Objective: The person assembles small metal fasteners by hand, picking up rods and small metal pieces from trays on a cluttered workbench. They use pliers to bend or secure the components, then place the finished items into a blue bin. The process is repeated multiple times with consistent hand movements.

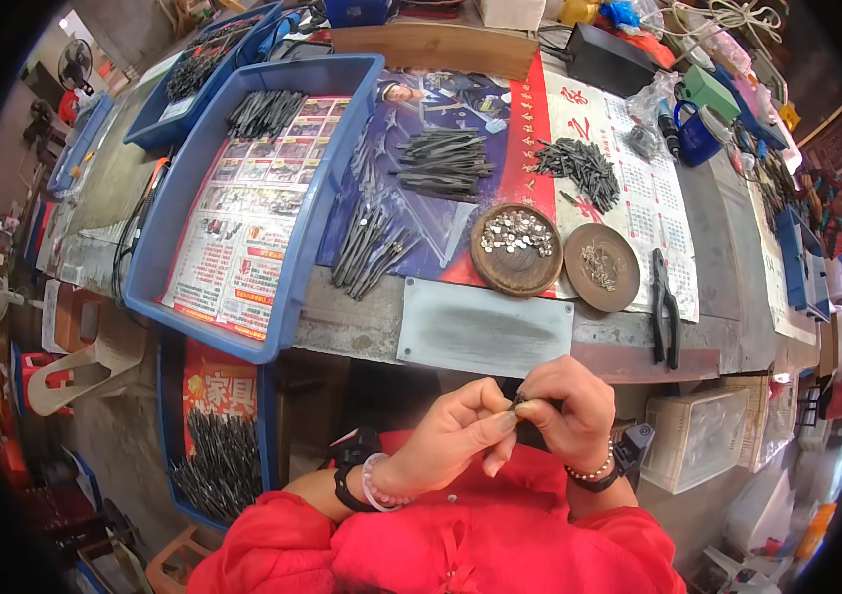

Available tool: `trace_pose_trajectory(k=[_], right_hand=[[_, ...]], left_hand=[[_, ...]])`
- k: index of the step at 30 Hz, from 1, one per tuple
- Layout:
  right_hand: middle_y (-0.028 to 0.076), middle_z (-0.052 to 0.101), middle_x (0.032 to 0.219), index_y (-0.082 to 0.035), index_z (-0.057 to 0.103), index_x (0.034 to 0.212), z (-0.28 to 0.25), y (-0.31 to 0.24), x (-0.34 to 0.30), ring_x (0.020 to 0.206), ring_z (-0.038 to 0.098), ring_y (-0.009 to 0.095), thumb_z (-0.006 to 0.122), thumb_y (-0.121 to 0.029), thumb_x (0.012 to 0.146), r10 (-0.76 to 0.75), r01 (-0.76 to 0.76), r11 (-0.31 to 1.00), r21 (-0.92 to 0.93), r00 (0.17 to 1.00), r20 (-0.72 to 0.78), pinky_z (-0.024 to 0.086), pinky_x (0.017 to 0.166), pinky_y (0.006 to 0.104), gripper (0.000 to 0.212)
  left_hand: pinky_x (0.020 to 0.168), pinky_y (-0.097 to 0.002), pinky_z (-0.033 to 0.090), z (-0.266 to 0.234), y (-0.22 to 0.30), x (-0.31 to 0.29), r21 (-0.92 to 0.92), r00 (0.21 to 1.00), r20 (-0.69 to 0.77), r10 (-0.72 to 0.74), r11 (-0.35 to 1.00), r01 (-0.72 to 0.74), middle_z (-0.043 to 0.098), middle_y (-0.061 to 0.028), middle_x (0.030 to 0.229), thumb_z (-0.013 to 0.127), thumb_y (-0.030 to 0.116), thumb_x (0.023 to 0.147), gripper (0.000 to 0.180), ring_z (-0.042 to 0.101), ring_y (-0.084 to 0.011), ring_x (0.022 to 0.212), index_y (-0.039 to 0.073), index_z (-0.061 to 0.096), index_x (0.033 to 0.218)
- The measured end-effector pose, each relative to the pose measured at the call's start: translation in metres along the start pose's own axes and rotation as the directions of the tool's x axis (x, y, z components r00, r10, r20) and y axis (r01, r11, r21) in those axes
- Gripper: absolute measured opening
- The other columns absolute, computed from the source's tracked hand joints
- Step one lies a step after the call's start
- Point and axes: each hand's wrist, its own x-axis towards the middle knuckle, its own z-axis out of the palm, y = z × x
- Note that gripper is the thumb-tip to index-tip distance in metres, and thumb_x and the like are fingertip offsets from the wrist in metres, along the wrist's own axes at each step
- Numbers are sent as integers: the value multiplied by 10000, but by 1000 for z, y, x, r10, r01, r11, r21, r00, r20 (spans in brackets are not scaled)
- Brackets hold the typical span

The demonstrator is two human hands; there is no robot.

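One small dark piece (517, 401) is pinched by left hand (456, 436) and right hand (575, 406), near the grey plate (485, 325) on the counter (347, 319)

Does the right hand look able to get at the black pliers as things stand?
Likely yes: nothing visible covers the pliers or blocks the way from the right hand, though it pinches a small dark piece together with the left hand.

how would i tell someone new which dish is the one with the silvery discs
On the workbench, find the pale rectangular panel at its near edge. Just beyond the panel's right half sits a round brown dish, the left one of two side by side. It holds shiny silvery discs, whereas the right-hand dish holds thin, yellowish bits.
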Motion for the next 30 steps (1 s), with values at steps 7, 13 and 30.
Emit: trace_pose_trajectory(k=[7,13,30], right_hand=[[114,620,822,11,558,842,-5,0,1,731,567,170,671,-155,899,262,-308,900,308,947,184,466,649,267,208],[105,614,828,-7,544,878,6,-7,-3,705,586,206,642,12,841,156,-158,966,203,987,27,482,636,288,106],[130,591,805,-10,533,886,26,4,-9,643,569,276,658,4,819,-44,47,949,-311,999,18,476,528,345,143]], left_hand=[[545,-223,451,3,1,3,-14,1000,8,-30,999,30,584,-64,730,513,135,997,109,537,-108,577,61,471,929],[544,-213,447,6,4,2,29,1000,11,10,1000,-11,588,-59,726,517,139,995,124,536,-98,572,60,466,916],[493,-212,418,-7,-13,-1,-72,988,-153,19,997,-31,575,-39,687,515,148,997,120,521,-94,530,63,497,914]])
